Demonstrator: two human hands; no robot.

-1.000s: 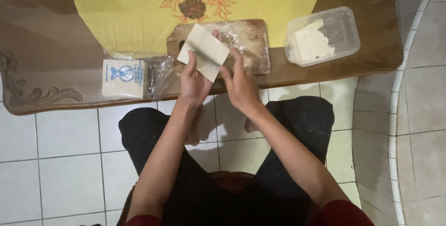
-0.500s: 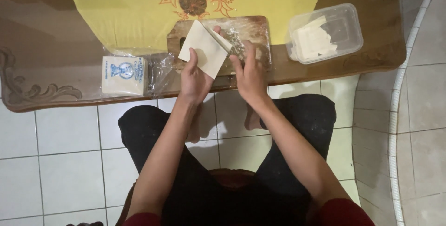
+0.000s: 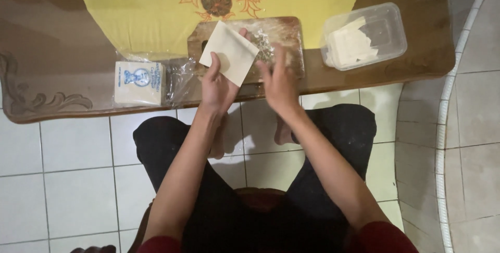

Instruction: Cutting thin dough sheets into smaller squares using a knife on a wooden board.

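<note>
Two hands were held over a floured board [image 3: 284, 34] at the table [image 3: 52, 50] edge. One square wrapper [image 3: 229, 52] was pinched flat in the left hand [image 3: 217, 87], fingers closed on its lower edge. The right hand [image 3: 278, 84], at three o'clock of it, was blurred; its grip could not be told. A tub [image 3: 388, 24] lay at two o'clock, a packet [image 3: 139, 82] at nine.
</note>
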